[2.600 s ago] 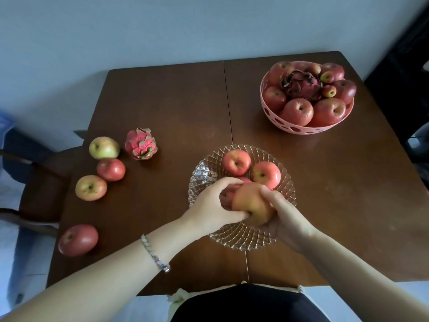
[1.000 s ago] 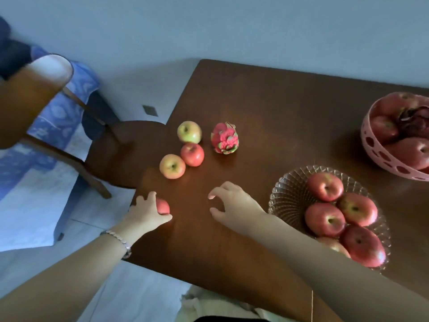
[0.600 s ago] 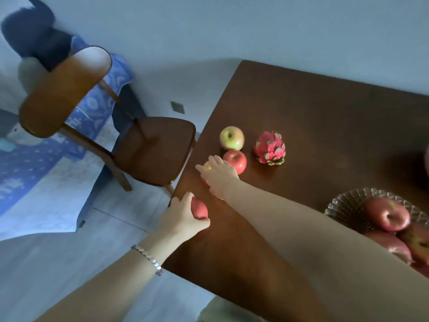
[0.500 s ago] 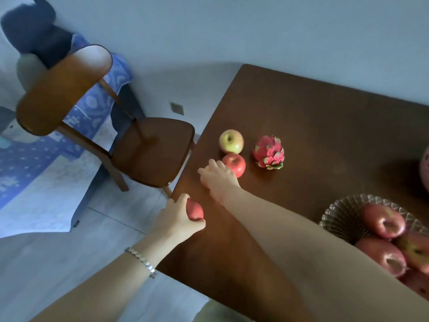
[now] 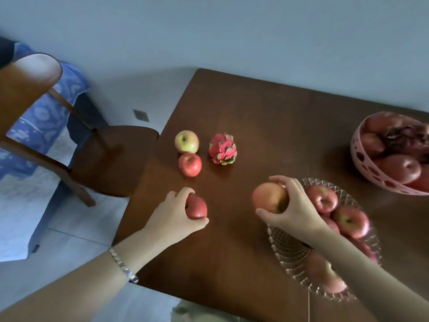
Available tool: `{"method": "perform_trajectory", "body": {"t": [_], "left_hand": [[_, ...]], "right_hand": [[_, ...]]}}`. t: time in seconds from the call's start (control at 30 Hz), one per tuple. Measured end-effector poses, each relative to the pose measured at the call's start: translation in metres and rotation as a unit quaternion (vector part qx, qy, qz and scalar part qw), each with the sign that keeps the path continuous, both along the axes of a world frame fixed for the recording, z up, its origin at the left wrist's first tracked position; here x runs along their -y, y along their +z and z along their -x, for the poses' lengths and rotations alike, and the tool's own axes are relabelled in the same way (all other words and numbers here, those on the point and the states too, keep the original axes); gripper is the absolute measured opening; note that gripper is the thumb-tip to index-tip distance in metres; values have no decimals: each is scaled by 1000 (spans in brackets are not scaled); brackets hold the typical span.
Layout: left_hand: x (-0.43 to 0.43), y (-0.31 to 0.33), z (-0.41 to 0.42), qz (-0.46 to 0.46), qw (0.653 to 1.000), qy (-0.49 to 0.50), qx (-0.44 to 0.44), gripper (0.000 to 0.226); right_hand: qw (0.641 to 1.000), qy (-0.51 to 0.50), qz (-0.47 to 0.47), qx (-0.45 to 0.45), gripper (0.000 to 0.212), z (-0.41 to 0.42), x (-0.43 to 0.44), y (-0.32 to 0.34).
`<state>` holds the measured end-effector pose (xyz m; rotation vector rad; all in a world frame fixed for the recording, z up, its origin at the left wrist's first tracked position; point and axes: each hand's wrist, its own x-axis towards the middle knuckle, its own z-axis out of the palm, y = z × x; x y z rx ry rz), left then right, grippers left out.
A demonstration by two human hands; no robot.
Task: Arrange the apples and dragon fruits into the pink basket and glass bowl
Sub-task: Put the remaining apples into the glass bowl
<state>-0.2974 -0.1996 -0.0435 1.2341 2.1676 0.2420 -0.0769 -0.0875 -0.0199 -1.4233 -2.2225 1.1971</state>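
Currently the left hand is wrapping its grip around a red apple, fingers curled over it low above the brown worktop. The right hand is pinching a paler orange-red apple between thumb and fingers, just beside the rim of the glass bowl, which is holding several red apples. Farther back, a green-yellow apple, a small red apple and a dragon fruit are sitting loose on the worktop. At the right edge, the pink basket is holding more apples and a dark dragon fruit.
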Motion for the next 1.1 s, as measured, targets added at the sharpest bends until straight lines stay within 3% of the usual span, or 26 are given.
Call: {"method": "perform_trajectory", "body": {"t": [0.23,0.43,0.67,0.97,1.1], "left_hand": [[-15,9,-70,-18,999,-24,42,73],[-16,16,-106,-17,999,-35,34,72],[-17,22,-124,-23,999,-20,33,72],[-33,21,-145,-34,999,-20,27,74],[-58,19,-159,-50,998,-19,15,82]], "right_hand": [[989,116,-6,88,73,-87,3,-22],[938,288,-62,185,71,-93,6,-47],[929,276,-79,234,61,-100,10,-52],[915,269,-123,274,77,-95,8,-61],[940,241,-90,224,92,-105,10,-63]]}}
